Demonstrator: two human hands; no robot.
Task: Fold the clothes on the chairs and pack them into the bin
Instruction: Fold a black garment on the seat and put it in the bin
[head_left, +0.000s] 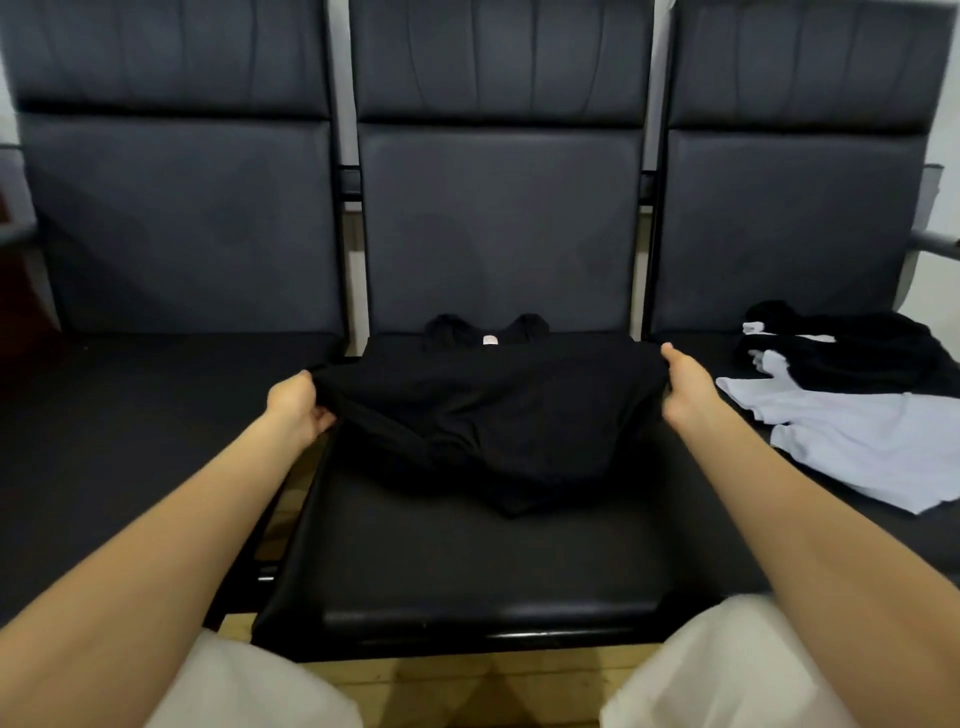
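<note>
Folding is under way on the black shirt (493, 415), which lies on the seat of the middle chair (467, 561) with its collar and label toward the backrest. The left hand (297, 410) has its fingers curled round a bunched fold of cloth at the shirt's left edge, so that grip is pinching the shirt. The right hand (688, 387) sits at the shirt's right edge with thumb up; its fingers are hidden behind the hand and cloth, and though it appears to hold the edge, I cannot tell how that grip lies. Between the hands the cloth is lifted and stretched across, the lower part sagging in a loose point toward the seat front. On the right chair lie a white garment (852, 447) and, behind it, a heap of black clothes (841, 353), both unfolded and well apart from the shirt. No bin is in view. Judgement: this is an early fold of the first garment, with packing not yet begun. The next move calls for carrying the held edge over evenly, both hands level, and smoothing the sagging lower part so the fold lies flat.
</note>
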